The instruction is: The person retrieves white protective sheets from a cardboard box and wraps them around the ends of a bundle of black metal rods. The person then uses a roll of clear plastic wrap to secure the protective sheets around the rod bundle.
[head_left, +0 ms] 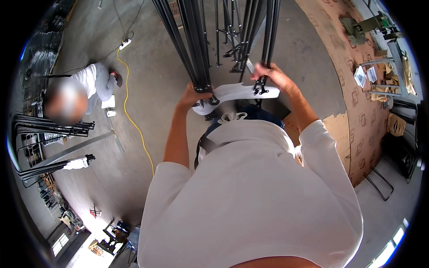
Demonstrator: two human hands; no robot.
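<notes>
Long black metal tubes hang down in front of me, with small brackets at their lower ends. My left hand (193, 95) is closed around the ends of the left bundle of tubes (191, 40). On the other side, my right hand (276, 78) grips the ends of a thinner pair of black tubes (270, 38); its fingertips are slightly blurred. Beneath both sets of ends runs a white padded bar (239, 92), close to my waist. Between the two sets hang several more black tubes with brackets (237, 53), touched by neither hand.
At the left a person (85, 82) crouches near a rack of black tubes (53, 125). A yellow cable (128, 107) runs over the floor to a white power strip (125, 44). Flattened cardboard (353, 98) covers the floor at the right, beside a shelf cart (400, 67).
</notes>
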